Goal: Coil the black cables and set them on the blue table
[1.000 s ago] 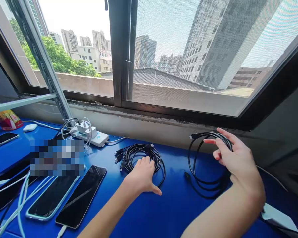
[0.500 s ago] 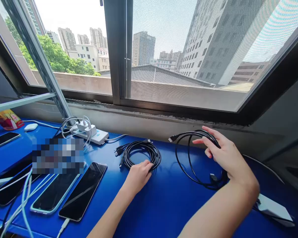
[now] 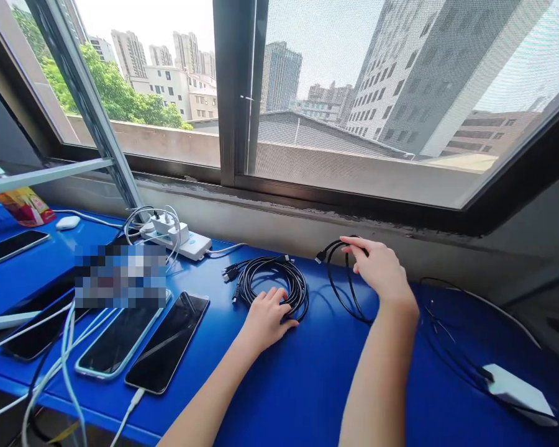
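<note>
A coil of black cables (image 3: 302,287) with several plug ends poking out on its left and top lies flat on the blue table. Over the front of that coil rests my left hand (image 3: 266,320), its fingers lying apart and the thumb out to the right. My right hand (image 3: 375,267) pinches a second black cable (image 3: 331,288) at the top of its loop. This loop hangs down to the table, and its plug (image 3: 321,256) points left. Part of the loop is hidden behind my right hand and forearm.
Phones, among them a black one (image 3: 168,344) on a charging lead, lie at left. A power strip (image 3: 193,244) with plugs stands by the wall. A white adapter (image 3: 517,391) with a black lead is at right. A metal post (image 3: 86,93) rises at left before the window.
My right hand has moved left with the black cable, nearer the coil. My left hand's fingers have spread over the coil. The view has shifted slightly.
</note>
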{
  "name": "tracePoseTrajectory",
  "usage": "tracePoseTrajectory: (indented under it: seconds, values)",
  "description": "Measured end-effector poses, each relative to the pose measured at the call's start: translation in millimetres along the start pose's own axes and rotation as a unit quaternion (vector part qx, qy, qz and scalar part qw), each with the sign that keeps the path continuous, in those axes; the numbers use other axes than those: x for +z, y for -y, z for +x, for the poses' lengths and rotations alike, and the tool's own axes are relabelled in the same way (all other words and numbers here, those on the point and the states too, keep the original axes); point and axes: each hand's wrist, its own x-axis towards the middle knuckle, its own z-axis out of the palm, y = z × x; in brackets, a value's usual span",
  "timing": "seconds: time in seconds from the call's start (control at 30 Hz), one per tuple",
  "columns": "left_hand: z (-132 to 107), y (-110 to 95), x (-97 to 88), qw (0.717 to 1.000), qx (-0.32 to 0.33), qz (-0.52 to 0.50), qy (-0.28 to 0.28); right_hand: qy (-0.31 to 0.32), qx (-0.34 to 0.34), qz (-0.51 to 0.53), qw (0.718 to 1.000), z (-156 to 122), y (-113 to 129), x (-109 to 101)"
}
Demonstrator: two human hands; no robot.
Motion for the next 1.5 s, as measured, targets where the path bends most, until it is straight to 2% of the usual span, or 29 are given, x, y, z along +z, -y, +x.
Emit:
tracePoseTrajectory:
  seconds: [0.1,0.2,0.3,0.4,0.43,0.5,0.63,0.77,0.87,0.93,1.0,1.07,1.13,1.2,1.3,1.37,1.4,1.5]
  values:
    - [-2,2,0.5,1.0,0.014,-0.008,-0.01,-0.03,-0.004,-0.012,0.999,2,13,5]
    - [-2,3,1.8,1.0,0.02,-0.003,-0.021,-0.071,-0.075,-0.026,0.994,4,6,6]
    - [0,2,3.9,0.999,0.025,0.007,-0.024,-0.097,-0.193,-0.093,0.972,0,-25,12]
    - [1,0,5.2,0.999,0.03,0.014,-0.026,-0.113,-0.345,-0.117,0.924,-21,-68,22]
    - [1,0,5.2,0.999,0.032,0.016,-0.028,-0.132,-0.38,-0.115,0.908,-32,-82,26]
    - [1,-1,4.7,0.999,0.035,0.02,-0.031,-0.114,-0.408,-0.116,0.899,-56,-105,32]
    - [1,-3,3.6,0.998,0.033,0.033,-0.043,-0.106,-0.349,-0.033,0.931,-95,-129,40]
    - [2,-2,2.9,0.997,0.016,0.041,-0.06,-0.094,-0.313,0.078,0.942,-108,-145,33]
    - [3,0,3.0,0.997,0.007,0.039,-0.069,-0.129,-0.252,0.052,0.958,-110,-161,18]
    - [3,1,4.2,0.997,0.003,0.037,-0.07,-0.123,-0.243,0.047,0.961,-112,-168,13]
    - [3,1,6.5,0.997,0.002,0.033,-0.067,-0.083,-0.264,0.07,0.958,-115,-172,17]
    - [4,0,9.6,0.998,0.0,0.03,-0.064,-0.017,-0.278,0.096,0.956,-120,-173,27]
    - [4,-1,12.5,0.998,-0.009,0.028,-0.06,0.054,-0.259,0.113,0.958,-124,-174,38]
    - [4,-2,14.5,0.998,-0.02,0.024,-0.057,0.103,-0.211,0.12,0.965,-126,-174,41]
    - [5,-3,15.3,0.998,-0.036,0.018,-0.053,0.163,-0.128,0.121,0.971,-122,-169,32]
    - [6,-4,15.1,0.998,-0.045,0.014,-0.051,0.207,-0.103,0.137,0.963,-111,-155,27]
    - [6,-5,15.0,0.997,-0.049,0.012,-0.051,0.207,-0.106,0.151,0.961,-103,-145,27]
    - [6,-6,15.2,0.997,-0.061,0.004,-0.057,0.231,-0.1,0.155,0.955,-75,-109,47]
